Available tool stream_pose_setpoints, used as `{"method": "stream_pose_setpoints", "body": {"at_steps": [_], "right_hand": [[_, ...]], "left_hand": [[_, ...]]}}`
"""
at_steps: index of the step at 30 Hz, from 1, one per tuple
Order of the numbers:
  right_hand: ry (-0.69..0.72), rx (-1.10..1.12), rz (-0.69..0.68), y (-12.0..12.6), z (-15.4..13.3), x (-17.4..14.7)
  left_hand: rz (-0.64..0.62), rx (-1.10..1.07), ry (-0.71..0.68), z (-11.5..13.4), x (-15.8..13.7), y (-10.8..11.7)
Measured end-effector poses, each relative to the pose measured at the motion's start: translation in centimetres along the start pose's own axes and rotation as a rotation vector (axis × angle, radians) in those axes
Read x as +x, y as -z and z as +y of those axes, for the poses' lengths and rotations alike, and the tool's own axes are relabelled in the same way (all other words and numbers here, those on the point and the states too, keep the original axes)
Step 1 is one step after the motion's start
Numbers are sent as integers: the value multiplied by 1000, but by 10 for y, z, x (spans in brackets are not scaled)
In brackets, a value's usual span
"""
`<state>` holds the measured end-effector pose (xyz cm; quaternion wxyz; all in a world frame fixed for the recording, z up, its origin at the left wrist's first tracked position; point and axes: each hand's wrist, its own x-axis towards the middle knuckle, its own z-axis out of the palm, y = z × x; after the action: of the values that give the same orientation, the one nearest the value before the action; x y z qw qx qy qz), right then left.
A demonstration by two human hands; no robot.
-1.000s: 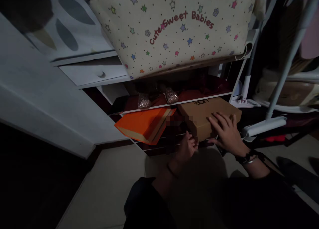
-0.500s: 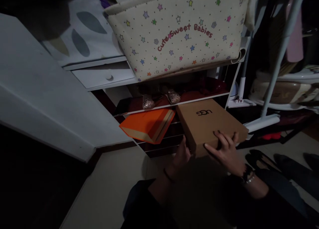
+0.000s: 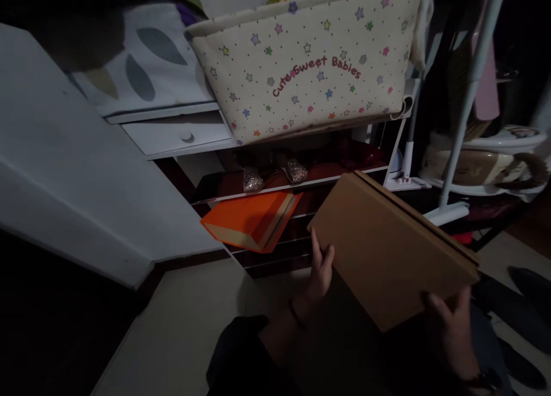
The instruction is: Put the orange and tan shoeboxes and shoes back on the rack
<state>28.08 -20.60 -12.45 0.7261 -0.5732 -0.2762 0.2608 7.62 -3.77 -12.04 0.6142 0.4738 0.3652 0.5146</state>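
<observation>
Head view: brown box (image 3: 396, 252) gripped two-handed
Lower left edge is clasped by the left hand (image 3: 321, 275), lower right edge by the right hand (image 3: 457, 330); the box has just been tilted, lettering now hidden, its weight apparently hand-borne before the rack (image 3: 284, 264)

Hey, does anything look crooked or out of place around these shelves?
Yes: the orange box sits askew, a corner jutting out past the shelf above. The brown box is tilted too, but it's being held.

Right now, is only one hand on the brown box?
No: the left hand and right hand both touch the brown box.
</observation>
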Motion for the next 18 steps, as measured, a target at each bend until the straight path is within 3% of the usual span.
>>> {"method": "stream_pose_setpoints", "body": {"at_steps": [4, 6, 13, 18], "right_hand": [[-340, 339, 2, -23, 13, 10], [-419, 404, 9, -38, 21, 16], [-330, 487, 47, -99, 27, 22], [-377, 460, -31, -107, 27, 10]], "left_hand": [[-41, 114, -122, 7, -9, -1], [-65, 141, -137, 4, -10, -1], [-42, 155, -141, 1, 5, 1], [85, -11, -33, 4, 14, -1]]}}
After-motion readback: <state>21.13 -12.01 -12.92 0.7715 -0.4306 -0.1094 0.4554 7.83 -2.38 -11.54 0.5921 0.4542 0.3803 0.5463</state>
